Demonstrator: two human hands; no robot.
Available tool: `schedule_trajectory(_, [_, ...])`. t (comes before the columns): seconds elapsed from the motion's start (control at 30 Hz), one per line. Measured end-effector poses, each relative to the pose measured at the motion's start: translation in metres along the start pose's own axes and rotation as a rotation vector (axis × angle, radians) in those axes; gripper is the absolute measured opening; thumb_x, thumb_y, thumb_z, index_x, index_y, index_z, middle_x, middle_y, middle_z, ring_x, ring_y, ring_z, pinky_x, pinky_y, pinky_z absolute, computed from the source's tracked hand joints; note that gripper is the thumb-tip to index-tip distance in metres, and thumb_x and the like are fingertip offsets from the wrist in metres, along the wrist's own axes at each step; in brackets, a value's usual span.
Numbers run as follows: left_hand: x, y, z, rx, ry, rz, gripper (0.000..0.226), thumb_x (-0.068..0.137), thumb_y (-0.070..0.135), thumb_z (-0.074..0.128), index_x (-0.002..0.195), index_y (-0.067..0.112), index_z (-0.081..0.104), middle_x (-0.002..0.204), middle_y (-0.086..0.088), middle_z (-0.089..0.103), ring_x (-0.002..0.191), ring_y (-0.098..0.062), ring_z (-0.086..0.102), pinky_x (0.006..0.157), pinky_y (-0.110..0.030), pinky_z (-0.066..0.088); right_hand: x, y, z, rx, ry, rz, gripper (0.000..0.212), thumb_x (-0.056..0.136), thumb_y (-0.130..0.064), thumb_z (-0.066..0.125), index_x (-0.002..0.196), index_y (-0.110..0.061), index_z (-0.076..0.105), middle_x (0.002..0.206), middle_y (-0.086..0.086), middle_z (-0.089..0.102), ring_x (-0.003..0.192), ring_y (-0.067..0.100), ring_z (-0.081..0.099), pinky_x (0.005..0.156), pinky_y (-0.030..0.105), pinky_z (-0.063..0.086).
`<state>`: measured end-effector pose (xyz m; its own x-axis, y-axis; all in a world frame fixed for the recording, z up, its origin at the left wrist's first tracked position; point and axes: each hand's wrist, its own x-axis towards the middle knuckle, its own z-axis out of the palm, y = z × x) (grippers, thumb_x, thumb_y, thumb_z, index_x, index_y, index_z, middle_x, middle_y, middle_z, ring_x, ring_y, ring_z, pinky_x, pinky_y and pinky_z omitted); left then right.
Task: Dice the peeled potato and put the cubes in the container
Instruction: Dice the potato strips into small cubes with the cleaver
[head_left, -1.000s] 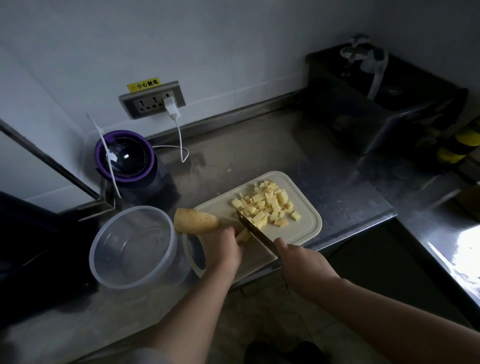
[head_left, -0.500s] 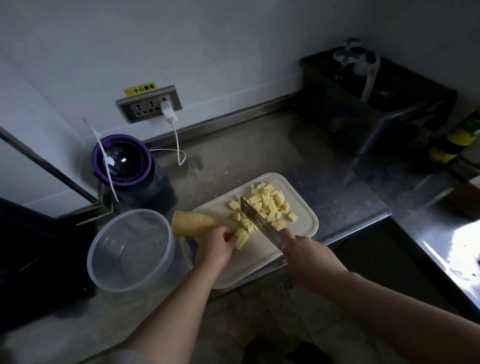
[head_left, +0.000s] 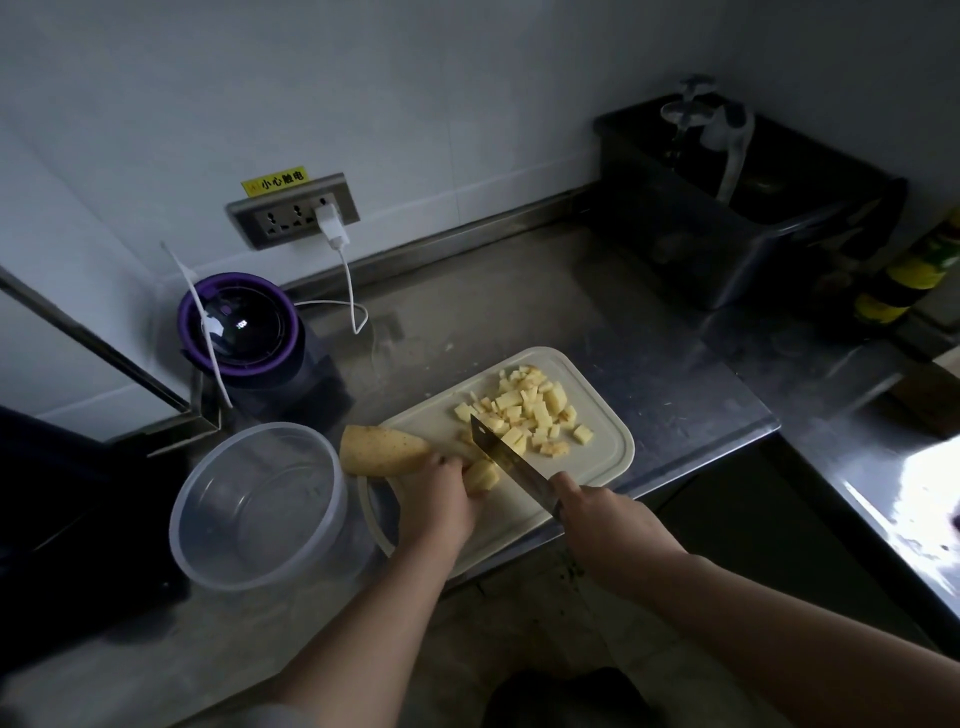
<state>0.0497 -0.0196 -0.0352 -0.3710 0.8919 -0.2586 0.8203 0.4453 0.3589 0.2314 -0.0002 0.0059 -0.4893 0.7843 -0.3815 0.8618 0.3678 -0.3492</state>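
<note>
The left hand (head_left: 439, 499) has its grip curled down over the cut end of the peeled potato (head_left: 384, 449), pinning it to the pale cutting board (head_left: 597, 467), with the uncut end jutting toward the clear container (head_left: 179, 540) (which stands on the desk (head_left: 519, 312) just beside the board). The right hand (head_left: 602, 514) has its grip wrapped round the handle of the knife (head_left: 511, 467), whose blade is just right of the left fingertips. Diced cubes (head_left: 530, 410) lie heaped on the board's far half, and a yellow label (head_left: 274, 181) above the wall socket (head_left: 293, 210) reads "小心触电".

Dim kitchen corner, pale wall (head_left: 467, 78), steel counter (head_left: 493, 301), wall socket strip (head_left: 293, 210), dark basin (head_left: 727, 234), glare at right
</note>
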Motion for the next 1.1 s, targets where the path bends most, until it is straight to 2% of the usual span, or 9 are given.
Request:
schedule_trajectory(0.1, [-0.001,0.002,0.003,0.021,0.021,0.025,0.035,0.090,0.032,0.063,0.122,0.020,0.058,0.135,-0.001,0.048,0.115,-0.016,0.055,0.087,-0.024,0.044,-0.001,0.000,0.000,-0.002,0.001,-0.007,0.040,0.100,-0.015,0.047,0.137,-0.026,0.034,0.099,0.000,0.063,0.080,0.013,0.066,0.067,0.026,0.057])
schedule_trajectory(0.27, [-0.003,-0.002,0.005,0.026,0.046,0.040,0.037,0.091,0.030,0.062,0.127,0.023,0.056,0.144,0.001,0.039,0.119,-0.014,0.052,0.088,-0.023,0.044,-0.002,0.000,-0.001,0.012,0.002,-0.003,0.043,0.100,-0.015,0.045,0.139,-0.027,0.032,0.102,0.000,0.062,0.081,0.012,0.065,0.068,0.026,0.057])
schedule_trajectory(0.47, [-0.002,-0.004,0.008,-0.008,0.074,0.072,0.032,0.090,0.028,0.063,0.121,0.024,0.057,0.135,0.004,0.049,0.115,-0.011,0.054,0.085,-0.022,0.043,-0.001,-0.001,0.000,0.013,-0.003,-0.011,0.043,0.099,-0.014,0.047,0.138,-0.026,0.033,0.102,0.000,0.063,0.082,0.012,0.066,0.069,0.026,0.058])
schedule_trajectory(0.83, [0.000,-0.003,0.015,-0.054,0.096,0.055,0.027,0.090,0.023,0.063,0.116,0.019,0.060,0.127,0.001,0.055,0.113,-0.013,0.056,0.091,-0.024,0.047,-0.002,-0.002,0.001,-0.012,-0.004,-0.020,0.041,0.100,-0.015,0.048,0.137,-0.025,0.033,0.098,0.000,0.063,0.080,0.012,0.065,0.066,0.023,0.054])
schedule_trajectory(1.1, [-0.002,-0.005,0.019,-0.184,0.047,-0.025,0.024,0.088,0.028,0.064,0.111,0.019,0.062,0.109,0.001,0.064,0.096,-0.009,0.061,0.079,-0.021,0.049,-0.012,-0.013,-0.003,-0.068,0.017,-0.071,0.045,0.100,-0.015,0.046,0.142,-0.023,0.030,0.110,0.001,0.063,0.080,0.012,0.065,0.070,0.028,0.058])
